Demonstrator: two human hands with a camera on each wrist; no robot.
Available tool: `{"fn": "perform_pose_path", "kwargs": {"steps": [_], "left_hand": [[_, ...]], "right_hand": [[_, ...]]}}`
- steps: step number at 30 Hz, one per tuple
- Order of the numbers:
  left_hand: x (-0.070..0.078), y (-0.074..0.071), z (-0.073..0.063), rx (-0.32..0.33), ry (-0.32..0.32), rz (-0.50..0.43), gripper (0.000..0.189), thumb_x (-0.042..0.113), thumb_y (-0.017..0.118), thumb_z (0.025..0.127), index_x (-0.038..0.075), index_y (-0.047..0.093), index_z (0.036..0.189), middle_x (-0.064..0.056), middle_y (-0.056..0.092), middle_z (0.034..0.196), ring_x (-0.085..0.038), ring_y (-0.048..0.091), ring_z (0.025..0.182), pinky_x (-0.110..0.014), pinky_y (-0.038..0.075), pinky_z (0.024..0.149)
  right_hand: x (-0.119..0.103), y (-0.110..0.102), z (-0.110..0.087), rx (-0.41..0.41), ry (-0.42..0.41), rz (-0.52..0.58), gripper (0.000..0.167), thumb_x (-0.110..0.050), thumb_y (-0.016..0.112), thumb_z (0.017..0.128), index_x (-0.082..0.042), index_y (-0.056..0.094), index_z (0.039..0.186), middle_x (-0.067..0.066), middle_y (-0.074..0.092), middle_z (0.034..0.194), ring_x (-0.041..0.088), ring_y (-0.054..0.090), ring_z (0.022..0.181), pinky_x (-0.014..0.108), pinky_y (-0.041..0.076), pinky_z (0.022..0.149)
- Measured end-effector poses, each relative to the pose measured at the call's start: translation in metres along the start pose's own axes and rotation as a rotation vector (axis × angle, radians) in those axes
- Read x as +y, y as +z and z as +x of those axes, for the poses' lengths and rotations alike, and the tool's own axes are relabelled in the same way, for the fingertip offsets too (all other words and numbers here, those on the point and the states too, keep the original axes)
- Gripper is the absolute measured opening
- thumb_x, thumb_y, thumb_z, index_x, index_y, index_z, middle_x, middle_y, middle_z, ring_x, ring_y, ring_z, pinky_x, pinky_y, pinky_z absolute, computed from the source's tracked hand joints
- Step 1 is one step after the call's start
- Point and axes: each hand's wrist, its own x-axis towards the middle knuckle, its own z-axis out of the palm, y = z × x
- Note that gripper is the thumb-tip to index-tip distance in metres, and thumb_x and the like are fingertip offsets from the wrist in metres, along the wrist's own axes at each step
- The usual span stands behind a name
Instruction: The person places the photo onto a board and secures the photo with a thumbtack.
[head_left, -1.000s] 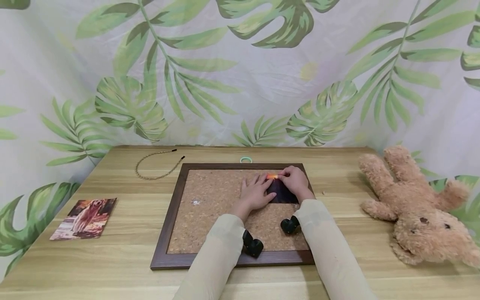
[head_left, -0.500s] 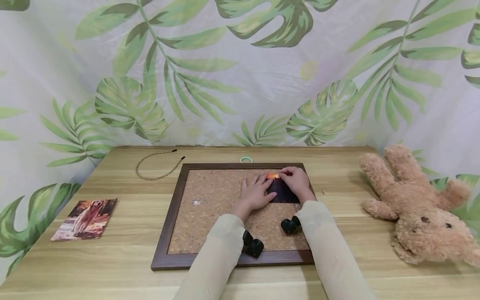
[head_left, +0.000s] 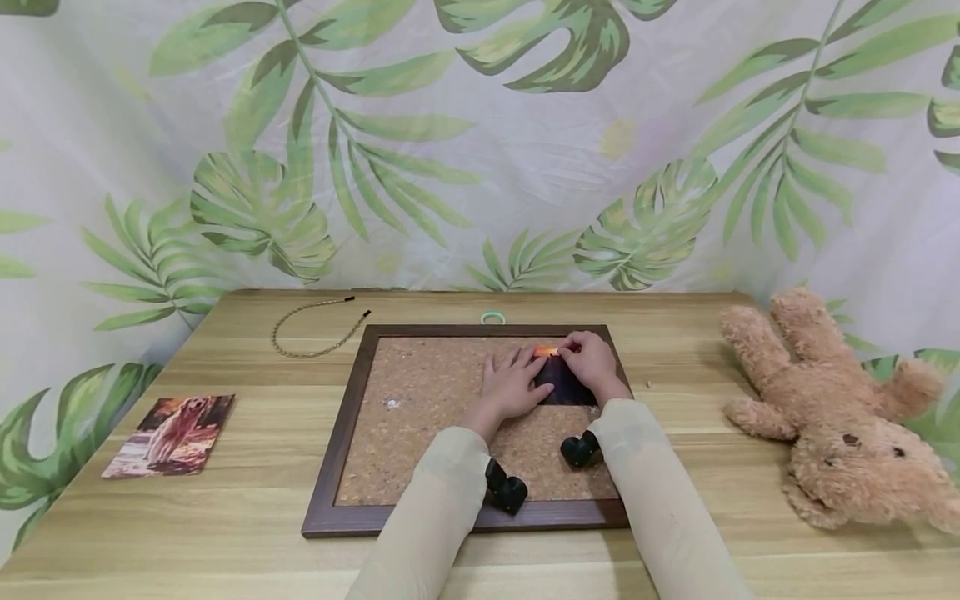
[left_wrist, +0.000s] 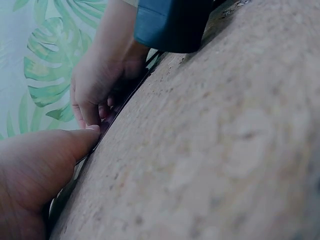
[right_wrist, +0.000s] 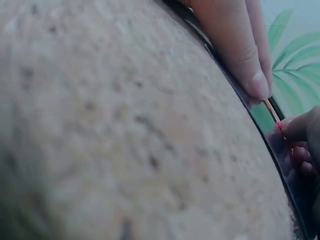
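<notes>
A dark photo [head_left: 561,387] with an orange strip along its top lies on the upper right of a brown-framed cork board [head_left: 427,442]. Fingers spread, my left hand [head_left: 510,390] rests over the photo's left edge and the cork beside it. My right hand [head_left: 594,365] is at the photo's top edge, fingertips together. In the right wrist view those fingertips pinch a small pink pushpin [right_wrist: 279,125], mostly covered by the fingers. The left thumb [right_wrist: 257,85] presses on the photo close by. Most of the photo's right side is hidden under the right hand.
A dog photo [head_left: 171,437] lies on the table at left. Behind the board are a braided headband [head_left: 300,357] and a pale green ring [head_left: 492,317]. A teddy bear [head_left: 832,408] lies at right. A patterned curtain [head_left: 480,167] hangs behind the table.
</notes>
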Motion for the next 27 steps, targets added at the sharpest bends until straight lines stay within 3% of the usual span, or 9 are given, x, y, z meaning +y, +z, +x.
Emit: {"fn": "perform_pose_path", "kwargs": {"steps": [5,11,15,19,22,27], "left_hand": [[0.001,0.0,0.001,0.002,0.019,-0.03,0.055,0.048,0.038,0.088,0.022,0.03,0.136,-0.001,0.014,0.142,-0.022,0.007,0.128,-0.053,0.003,0.095],[-0.003,-0.005,0.0,0.019,0.019,-0.141,0.059,0.044,0.044,0.087,0.015,0.029,0.136,-0.003,0.022,0.14,-0.022,0.012,0.128,-0.052,0.003,0.095],[-0.007,-0.015,-0.002,0.029,0.036,-0.26,0.059,0.037,0.047,0.087,0.008,0.028,0.136,-0.009,0.028,0.137,-0.025,0.019,0.125,-0.051,0.007,0.095],[-0.013,-0.029,-0.008,0.011,0.051,-0.43,0.058,0.028,0.048,0.088,0.001,0.026,0.135,-0.018,0.035,0.131,-0.028,0.032,0.119,-0.042,0.021,0.096],[-0.021,-0.044,-0.016,-0.002,0.048,-0.506,0.058,0.025,0.048,0.089,0.001,0.023,0.135,-0.019,0.034,0.131,-0.029,0.033,0.118,-0.038,0.025,0.095],[-0.047,-0.07,-0.038,0.057,0.026,-0.485,0.06,0.031,0.047,0.089,0.004,0.023,0.136,-0.015,0.028,0.136,-0.031,0.032,0.118,-0.04,0.024,0.095]], "right_hand": [[0.0,-0.006,0.0,-0.04,0.02,0.016,0.012,-0.015,0.059,0.082,-0.006,0.065,0.084,0.011,0.06,0.085,0.025,0.054,0.076,0.037,0.04,0.069],[-0.006,-0.023,0.0,-0.19,0.06,0.128,0.033,-0.025,0.046,0.089,0.001,0.059,0.106,0.018,0.056,0.104,0.031,0.049,0.096,0.041,0.036,0.082],[-0.013,-0.036,0.003,-0.324,0.033,0.217,0.045,-0.031,0.04,0.092,0.007,0.05,0.114,0.023,0.055,0.103,0.033,0.05,0.096,0.042,0.039,0.08],[-0.023,-0.057,0.004,-0.427,0.042,0.309,0.053,-0.033,0.035,0.093,0.011,0.038,0.123,0.028,0.05,0.109,0.036,0.048,0.101,0.044,0.039,0.082],[-0.032,-0.077,0.004,-0.448,0.039,0.335,0.054,-0.033,0.033,0.094,0.01,0.033,0.127,0.028,0.047,0.113,0.037,0.044,0.105,0.046,0.034,0.087],[-0.035,-0.106,0.0,-0.374,-0.086,0.284,0.049,-0.029,0.038,0.093,0.01,0.039,0.123,0.028,0.046,0.114,0.037,0.044,0.105,0.045,0.033,0.087]]}}
